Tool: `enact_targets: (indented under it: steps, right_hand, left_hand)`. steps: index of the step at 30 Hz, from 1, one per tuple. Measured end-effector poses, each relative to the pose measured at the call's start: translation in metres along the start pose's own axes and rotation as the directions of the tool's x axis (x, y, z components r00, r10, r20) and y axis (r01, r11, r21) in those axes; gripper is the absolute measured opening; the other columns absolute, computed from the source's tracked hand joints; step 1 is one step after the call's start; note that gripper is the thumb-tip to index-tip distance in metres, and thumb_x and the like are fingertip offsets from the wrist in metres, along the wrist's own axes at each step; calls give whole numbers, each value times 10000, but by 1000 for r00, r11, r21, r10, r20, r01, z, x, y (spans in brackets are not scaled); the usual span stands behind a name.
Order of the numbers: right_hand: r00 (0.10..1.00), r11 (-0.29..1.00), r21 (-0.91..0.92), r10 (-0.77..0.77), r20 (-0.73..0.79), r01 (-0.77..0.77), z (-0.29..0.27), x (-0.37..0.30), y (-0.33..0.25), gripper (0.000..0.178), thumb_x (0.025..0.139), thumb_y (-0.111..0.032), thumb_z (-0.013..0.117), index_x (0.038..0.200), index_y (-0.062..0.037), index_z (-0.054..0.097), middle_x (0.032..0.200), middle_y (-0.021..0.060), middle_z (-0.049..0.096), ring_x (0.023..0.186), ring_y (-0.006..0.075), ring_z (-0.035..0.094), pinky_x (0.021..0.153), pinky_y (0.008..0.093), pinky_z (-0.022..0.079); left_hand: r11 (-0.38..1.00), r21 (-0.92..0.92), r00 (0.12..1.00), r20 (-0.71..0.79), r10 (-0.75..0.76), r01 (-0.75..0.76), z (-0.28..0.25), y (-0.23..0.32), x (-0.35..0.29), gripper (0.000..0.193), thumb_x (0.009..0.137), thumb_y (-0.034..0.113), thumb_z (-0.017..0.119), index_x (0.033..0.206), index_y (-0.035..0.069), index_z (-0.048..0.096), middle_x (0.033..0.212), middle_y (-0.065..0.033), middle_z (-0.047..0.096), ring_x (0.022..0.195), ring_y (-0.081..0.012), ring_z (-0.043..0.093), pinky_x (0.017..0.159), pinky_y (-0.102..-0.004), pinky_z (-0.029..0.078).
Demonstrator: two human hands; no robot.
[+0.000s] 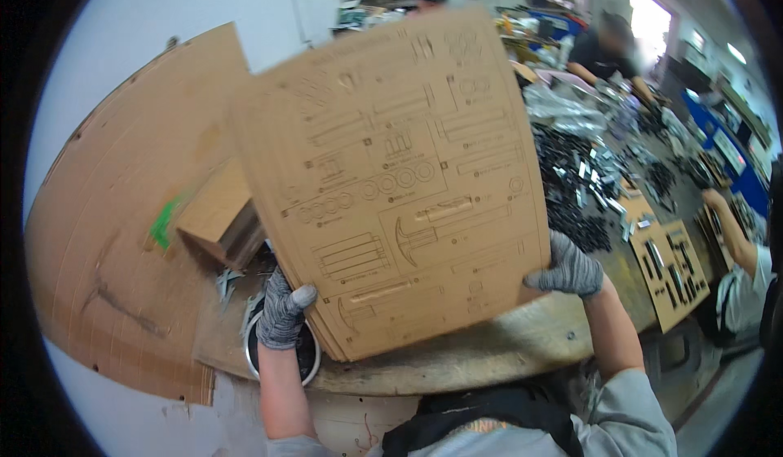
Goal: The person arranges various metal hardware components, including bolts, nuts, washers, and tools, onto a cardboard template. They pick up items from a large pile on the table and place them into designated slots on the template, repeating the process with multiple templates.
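A stack of brown cardboard sheets (408,237) is held up, tilted, in front of me between both hands. Its top sheet is printed with outlines of small parts, rings and hammer-like tools. My left hand (283,310), in a grey knit glove, grips the lower left edge with its thumb on the front face. My right hand (571,268), gloved alike, clasps the right edge near the lower corner, thumb also on the front. The fingers behind the sheets are hidden. Below my left hand stands a round white-rimmed container (254,351) with dark contents.
The wooden table (506,339) carries a heap of black and silver metal pieces (575,188) and clear plastic bags (563,108). A cardboard box (218,216) and large cardboard panels (122,237) stand left. A parts-laden card (670,273) lies right, near a co-worker (746,273). Another person (608,49) works beyond.
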State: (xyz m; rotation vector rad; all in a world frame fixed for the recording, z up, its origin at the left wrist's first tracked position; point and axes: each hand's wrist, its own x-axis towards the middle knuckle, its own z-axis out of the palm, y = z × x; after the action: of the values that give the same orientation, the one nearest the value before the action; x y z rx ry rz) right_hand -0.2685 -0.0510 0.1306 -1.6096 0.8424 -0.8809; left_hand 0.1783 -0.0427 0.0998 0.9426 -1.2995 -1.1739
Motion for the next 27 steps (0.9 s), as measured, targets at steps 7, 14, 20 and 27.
enact_targets:
  steps: [7, 14, 20, 27]
  right_hand:
    - [912, 960, -247, -216, -350, 132, -28, -44, 100, 641, 725, -189, 836, 1269, -50, 528, 1205, 54, 607, 1107, 138, 532, 950, 344, 464]
    - [900, 951, -275, 9, -436, -143, -20, -49, 179, 496, 725, -201, 823, 1140, -38, 604, 1082, 108, 671, 996, 215, 610, 878, 370, 503]
    - [900, 952, -79, 250, -357, -295, 13, -140, 101, 820, 734, -399, 789, 1334, 20, 419, 1221, 209, 584, 1147, 277, 557, 969, 362, 452]
    - [809, 869, 151, 494, -318, -471, 24, -199, 118, 780, 806, -414, 717, 1354, 44, 401, 1203, 231, 576, 1130, 262, 556, 945, 354, 457]
  left_hand:
    - [994, 35, 993, -60, 106, -104, 93, -109, -7, 953, 623, 425, 874, 1373, 67, 407, 1323, -81, 496, 1205, -220, 462, 1025, -377, 383]
    - [913, 317, 956, -55, 288, -257, 105, -195, -1, 707, 751, 393, 778, 1280, 27, 485, 1192, -86, 561, 1079, -233, 526, 922, -384, 444]
    - [951, 147, 936, -273, -224, 270, 171, -80, -94, 588, 843, 380, 693, 1237, -23, 524, 1123, -99, 611, 998, -176, 578, 862, -326, 483]
    - [866, 211, 890, -164, -425, 452, 169, -123, -150, 456, 895, 281, 655, 1212, -27, 541, 1113, -94, 620, 998, -176, 566, 887, -321, 467]
